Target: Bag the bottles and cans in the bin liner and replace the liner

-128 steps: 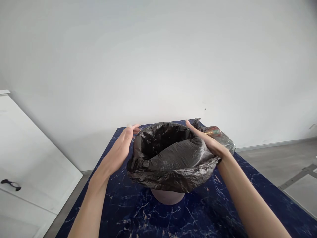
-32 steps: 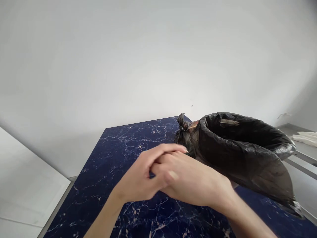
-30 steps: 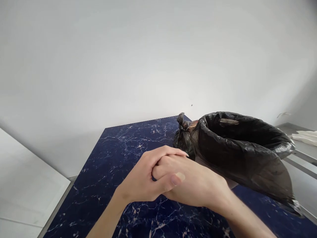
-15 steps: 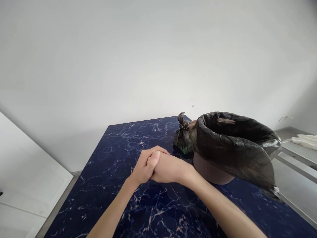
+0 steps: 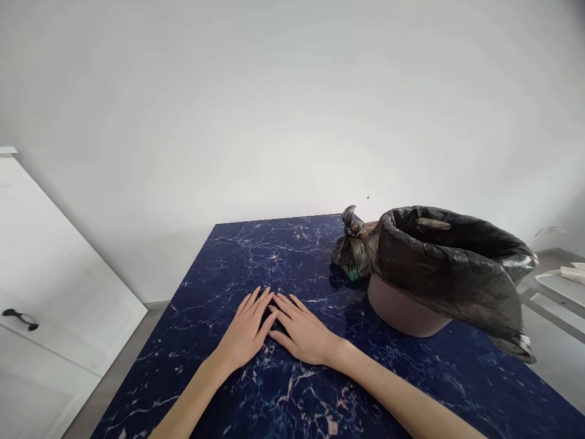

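Note:
My left hand (image 5: 247, 331) lies palm down on the dark blue marbled table (image 5: 292, 396), fingers stretched out and holding nothing. Beside it my right hand (image 5: 302, 333) also rests flat, its fingers spread and its fingertips close to those of the left. To the right of my hands stands a brownish bin (image 5: 402, 308), lined with a black bin bag (image 5: 434, 268) folded over its rim. Just left of the bin sits a small knotted black bag (image 5: 351, 253), with something green showing through its lower part.
A white cabinet (image 5: 59, 292) with a dark handle (image 5: 21, 319) stands left of the table. Behind the table rises a plain pale wall (image 5: 274, 110). At the right edge is a light chair (image 5: 555, 302) with whitish cloth (image 5: 573, 273) on it.
My hands were clasped together above the table; now they are apart and laid flat on it. The view has shifted slightly left, showing more of the cabinet.

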